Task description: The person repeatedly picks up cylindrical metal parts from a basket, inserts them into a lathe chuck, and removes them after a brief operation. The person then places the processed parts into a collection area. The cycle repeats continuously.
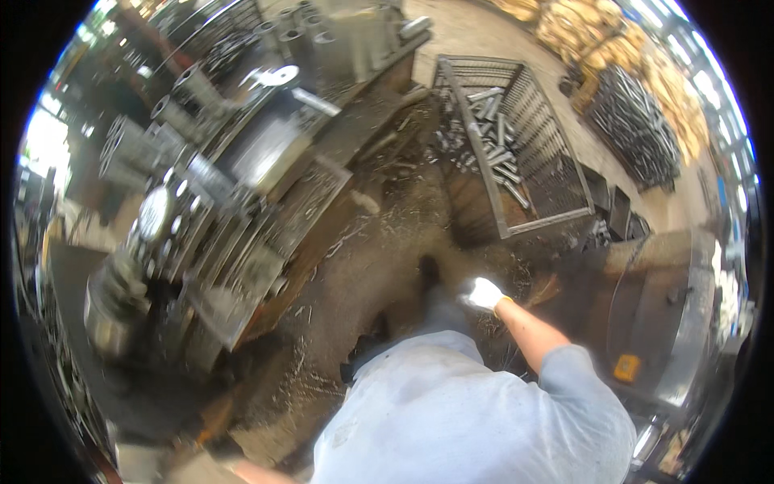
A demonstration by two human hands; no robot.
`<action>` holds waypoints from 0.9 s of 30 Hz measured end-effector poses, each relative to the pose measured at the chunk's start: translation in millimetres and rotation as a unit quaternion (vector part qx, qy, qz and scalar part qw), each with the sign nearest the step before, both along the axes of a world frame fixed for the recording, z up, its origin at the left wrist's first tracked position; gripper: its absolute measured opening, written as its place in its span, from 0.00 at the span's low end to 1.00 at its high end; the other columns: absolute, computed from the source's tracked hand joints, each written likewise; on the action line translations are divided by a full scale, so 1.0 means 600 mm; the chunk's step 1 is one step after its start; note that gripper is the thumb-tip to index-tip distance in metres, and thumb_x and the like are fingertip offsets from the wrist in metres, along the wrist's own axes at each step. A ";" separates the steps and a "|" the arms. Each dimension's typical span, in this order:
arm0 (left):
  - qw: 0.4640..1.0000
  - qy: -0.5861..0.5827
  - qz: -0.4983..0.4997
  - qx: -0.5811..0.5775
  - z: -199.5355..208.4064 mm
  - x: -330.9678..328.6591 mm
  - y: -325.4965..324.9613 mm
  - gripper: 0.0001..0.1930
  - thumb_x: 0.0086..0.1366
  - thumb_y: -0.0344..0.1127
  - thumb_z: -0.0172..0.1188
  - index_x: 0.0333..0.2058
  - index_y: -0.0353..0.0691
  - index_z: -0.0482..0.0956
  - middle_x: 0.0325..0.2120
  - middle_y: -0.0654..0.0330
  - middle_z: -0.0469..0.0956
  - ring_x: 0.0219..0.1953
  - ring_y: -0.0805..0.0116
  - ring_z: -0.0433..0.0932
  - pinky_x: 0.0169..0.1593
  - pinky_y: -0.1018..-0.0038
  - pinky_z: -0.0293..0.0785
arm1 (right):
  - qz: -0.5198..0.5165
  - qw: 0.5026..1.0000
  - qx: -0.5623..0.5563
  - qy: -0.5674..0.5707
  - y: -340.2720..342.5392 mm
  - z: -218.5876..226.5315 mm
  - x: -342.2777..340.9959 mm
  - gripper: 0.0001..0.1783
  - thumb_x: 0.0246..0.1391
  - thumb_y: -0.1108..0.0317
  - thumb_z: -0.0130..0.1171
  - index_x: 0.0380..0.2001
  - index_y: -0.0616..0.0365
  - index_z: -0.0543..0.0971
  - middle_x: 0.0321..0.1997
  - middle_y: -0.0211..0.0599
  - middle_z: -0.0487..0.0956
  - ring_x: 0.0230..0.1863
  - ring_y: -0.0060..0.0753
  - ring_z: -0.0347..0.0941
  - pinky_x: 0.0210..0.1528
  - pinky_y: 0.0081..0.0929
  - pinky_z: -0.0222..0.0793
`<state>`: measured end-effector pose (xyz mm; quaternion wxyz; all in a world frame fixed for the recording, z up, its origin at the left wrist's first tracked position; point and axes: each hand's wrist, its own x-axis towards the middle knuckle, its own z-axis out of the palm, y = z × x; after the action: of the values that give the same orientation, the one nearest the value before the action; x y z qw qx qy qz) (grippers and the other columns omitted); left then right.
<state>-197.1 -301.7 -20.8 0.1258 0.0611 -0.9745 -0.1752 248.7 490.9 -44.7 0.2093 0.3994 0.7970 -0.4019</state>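
My right hand (485, 295), in a white glove with a yellowish cuff, hangs in front of my body over the littered floor. Its fingers look bent inward but are blurred, and a small greyish patch shows at their tips. My left hand (223, 446) is low at the left edge of my body, dark and partly lost in shadow, close to an orange-brown patch. Ahead of the right hand stands a metal mesh crate (548, 216) with short metal rods (496, 145) heaped inside. To the left is a lathe-like machine (266, 153) with a shiny metal bed.
A dark worktable (653, 315) at the right bears a yellow box-shaped device (626, 368). Metal shavings (306, 363) lie on the floor (387, 266). Another pile of dark rods (633, 121) and tan sacks (580, 32) stand far right. Metal tubes (302, 32) stand behind the machine.
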 end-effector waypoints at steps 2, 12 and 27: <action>0.981 0.008 0.135 0.139 -0.058 0.043 0.111 0.27 0.75 0.52 0.58 0.62 0.39 0.78 0.62 0.55 0.81 0.65 0.61 0.77 0.67 0.57 0.73 | -0.046 0.998 -0.023 0.031 0.058 0.002 -0.002 0.24 0.54 0.54 0.69 0.50 0.56 0.89 0.55 0.49 0.88 0.58 0.50 0.84 0.62 0.39 0.77; 0.783 -0.364 -0.490 0.122 -0.157 0.196 1.378 0.20 0.68 0.34 0.67 0.56 0.36 0.80 0.50 0.48 0.85 0.52 0.51 0.84 0.58 0.60 0.79 | -0.508 0.796 -0.099 0.314 0.597 -0.169 0.056 0.26 0.62 0.63 0.68 0.62 0.60 0.82 0.48 0.43 0.89 0.47 0.42 0.86 0.54 0.38 0.82; 0.446 -0.071 -0.892 -0.007 -0.247 0.301 2.284 0.18 0.43 0.25 0.55 0.36 0.35 0.86 0.38 0.50 0.87 0.41 0.48 0.86 0.63 0.47 0.72 | -0.794 -0.039 -0.293 0.531 1.045 -0.888 -0.085 0.40 0.64 0.43 0.65 0.69 0.57 0.69 0.69 0.52 0.71 0.68 0.57 0.71 0.66 0.56 0.76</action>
<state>-16.7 1068.6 -169.0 -0.1688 -0.8304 -0.4997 -0.1797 197.8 1117.9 -577.7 0.6339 -0.3424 0.3548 0.5959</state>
